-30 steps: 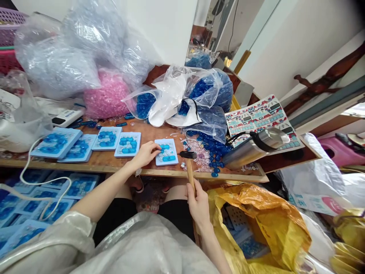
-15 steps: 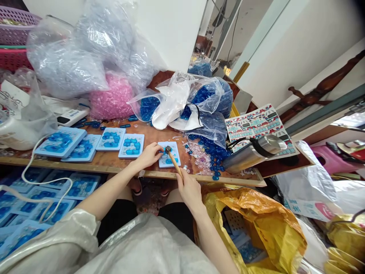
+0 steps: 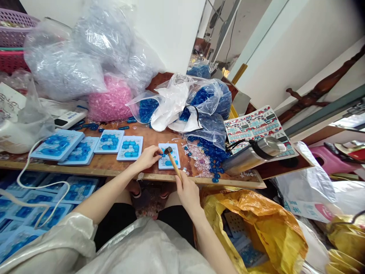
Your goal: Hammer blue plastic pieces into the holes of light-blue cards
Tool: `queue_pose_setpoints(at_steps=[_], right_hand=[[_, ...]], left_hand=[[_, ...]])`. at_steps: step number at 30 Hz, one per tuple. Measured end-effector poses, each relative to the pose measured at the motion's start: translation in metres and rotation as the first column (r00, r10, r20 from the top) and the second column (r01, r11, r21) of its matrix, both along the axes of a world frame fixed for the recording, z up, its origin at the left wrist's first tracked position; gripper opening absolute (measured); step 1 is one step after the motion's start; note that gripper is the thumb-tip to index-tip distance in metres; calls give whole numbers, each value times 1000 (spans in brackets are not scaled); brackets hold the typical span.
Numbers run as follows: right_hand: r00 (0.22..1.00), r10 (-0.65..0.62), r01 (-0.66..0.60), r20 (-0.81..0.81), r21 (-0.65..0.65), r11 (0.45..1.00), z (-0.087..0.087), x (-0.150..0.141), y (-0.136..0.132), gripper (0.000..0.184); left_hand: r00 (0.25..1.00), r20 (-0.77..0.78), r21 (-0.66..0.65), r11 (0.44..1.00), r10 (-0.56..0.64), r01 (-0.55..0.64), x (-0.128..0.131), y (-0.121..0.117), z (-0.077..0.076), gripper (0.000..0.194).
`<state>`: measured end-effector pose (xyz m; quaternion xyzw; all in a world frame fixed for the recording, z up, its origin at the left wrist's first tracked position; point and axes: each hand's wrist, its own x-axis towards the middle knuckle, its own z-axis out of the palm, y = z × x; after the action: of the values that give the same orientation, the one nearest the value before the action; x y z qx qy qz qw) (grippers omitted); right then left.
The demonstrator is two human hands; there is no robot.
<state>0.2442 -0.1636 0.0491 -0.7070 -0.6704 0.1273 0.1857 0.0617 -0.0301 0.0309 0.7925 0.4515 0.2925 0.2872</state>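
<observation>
My left hand (image 3: 148, 158) rests its fingertips on the near edge of a pale blue plastic board (image 3: 169, 161), which holds blue capsule-shaped pieces. My right hand (image 3: 186, 196) is shut around the wooden handle of a small hammer (image 3: 173, 163). The dark metal hammer head sits on the board, just by my left fingertips. To the left, several similar boards (image 3: 130, 148) lie on the wooden workbench (image 3: 108, 169). Loose blue and clear beads (image 3: 203, 160) are scattered to the right of my right hand.
Plastic bags of blue and pink beads (image 3: 110, 99) are heaped behind the boards. A steel flask (image 3: 252, 156) lies on a printed sheet (image 3: 258, 131) at right. A yellow sack (image 3: 251, 217) holds more boards, and others are stacked below the bench at left.
The hammer has swung left from beside the board to over it, and its head now meets the board. My right hand has moved left with it, and my left hand stays on the board.
</observation>
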Motion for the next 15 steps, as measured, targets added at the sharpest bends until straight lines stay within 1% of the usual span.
queue_pose_setpoints(at_steps=[1, 3, 5, 6, 7, 9, 11, 12, 13, 14, 15], right_hand=[[998, -17, 19, -56, 27, 999, -2, 4, 1, 34], [981, -51, 67, -187, 85, 994, -5, 15, 3, 37], [948, -69, 115, -311, 133, 984, -9, 29, 8, 39], [928, -70, 134, -365, 152, 979, -12, 35, 11, 39], [908, -71, 152, -413, 167, 974, -15, 41, 15, 39], [861, -67, 181, -504, 181, 967, -22, 51, 23, 39], [809, -57, 191, -585, 170, 967, -30, 56, 28, 39], [786, -52, 190, -616, 162, 968, -33, 58, 30, 38], [768, -44, 185, -639, 155, 970, -37, 59, 31, 38], [754, -35, 178, -656, 152, 972, -40, 60, 32, 37], [746, -28, 172, -665, 152, 973, -42, 60, 31, 36]], left_hand=[[1000, 9, -5, 1000, 3, -3, 0, 0, 1, 15], [1000, 18, 28, 1000, 14, -14, 1, 3, 8, 17], [999, 27, 90, 995, 27, -29, 6, 13, 19, 19], [999, 27, 124, 992, 27, -30, 12, 22, 25, 19], [1000, 18, 160, 987, 18, -21, 20, 34, 31, 20], [999, -36, 236, 972, -17, 25, 41, 65, 42, 22], [988, -144, 287, 953, -55, 95, 69, 103, 49, 28], [973, -217, 291, 947, -73, 136, 83, 123, 50, 32], [954, -291, 284, 947, -67, 153, 98, 142, 50, 36], [933, -356, 266, 951, -53, 156, 111, 160, 49, 40], [923, -383, 258, 953, -47, 156, 123, 176, 48, 41]])
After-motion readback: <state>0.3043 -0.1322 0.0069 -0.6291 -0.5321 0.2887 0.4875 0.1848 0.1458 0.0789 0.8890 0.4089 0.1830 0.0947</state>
